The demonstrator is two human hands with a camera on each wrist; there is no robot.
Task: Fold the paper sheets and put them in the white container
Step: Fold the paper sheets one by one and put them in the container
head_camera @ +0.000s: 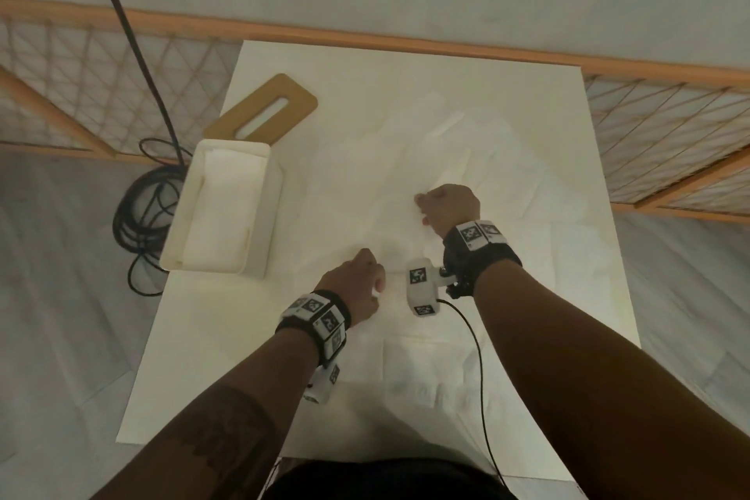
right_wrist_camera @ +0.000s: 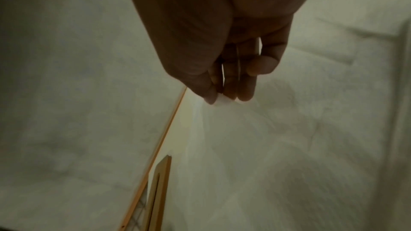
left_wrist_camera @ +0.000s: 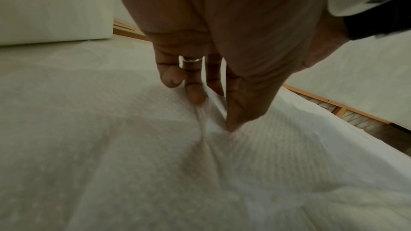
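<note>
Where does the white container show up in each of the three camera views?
Head: white container, left of centre, open, beside the left hand.
Left wrist: its wall fills the upper left corner.
Right wrist: not in view.
Shared landmark: the paper sheet both hands pinch.

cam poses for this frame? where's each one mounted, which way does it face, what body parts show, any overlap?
Head: on the head, facing down at table; both forearms, left hand, right hand, white container.
Left wrist: along the fingers pinching paper sheet.
Right wrist: along the fingers pinching the sheet.
Shared: head and right wrist both show the wooden lid.
</note>
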